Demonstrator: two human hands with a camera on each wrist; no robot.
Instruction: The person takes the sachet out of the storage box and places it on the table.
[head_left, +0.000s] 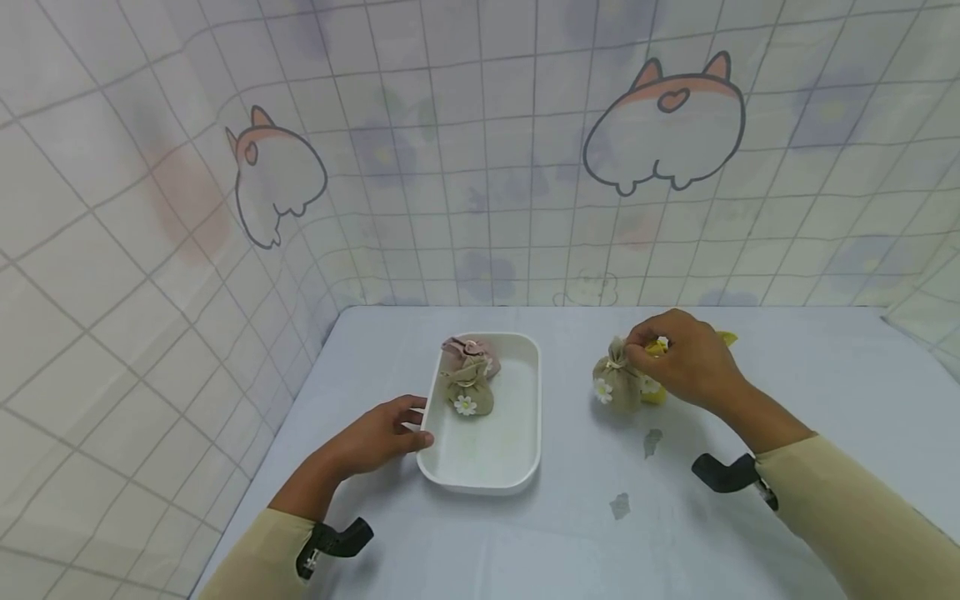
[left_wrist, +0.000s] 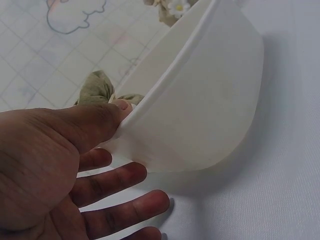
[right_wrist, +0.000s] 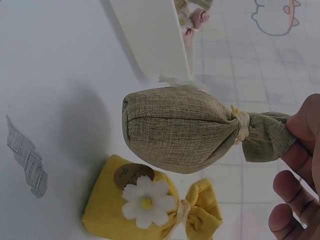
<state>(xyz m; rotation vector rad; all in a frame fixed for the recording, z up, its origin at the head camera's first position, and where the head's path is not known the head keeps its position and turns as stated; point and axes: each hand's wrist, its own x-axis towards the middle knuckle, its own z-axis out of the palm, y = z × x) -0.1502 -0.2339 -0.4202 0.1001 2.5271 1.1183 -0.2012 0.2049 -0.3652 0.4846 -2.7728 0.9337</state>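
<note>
My right hand [head_left: 688,357] pinches the gathered top of a khaki cloth sachet [right_wrist: 175,127] between thumb and fingertips. The sachet is tied with a cream cord, bears a white flower, and hangs over the table with its shadow below. Right by it is a yellow sachet [right_wrist: 107,205] with a white daisy, partly behind the hand in the head view. At the left side of a white tray [head_left: 517,417], my left hand [head_left: 382,435] holds the rim, thumb over the edge and other fingers outside. Inside the tray lie a khaki sachet [head_left: 476,398] and a pink one [head_left: 491,348].
Two small grey patches [head_left: 620,506] mark the white tablecloth [head_left: 570,550] in front of the right hand. A tiled-pattern curtain [head_left: 450,167] with cartoon animals hangs behind the table and along its left side.
</note>
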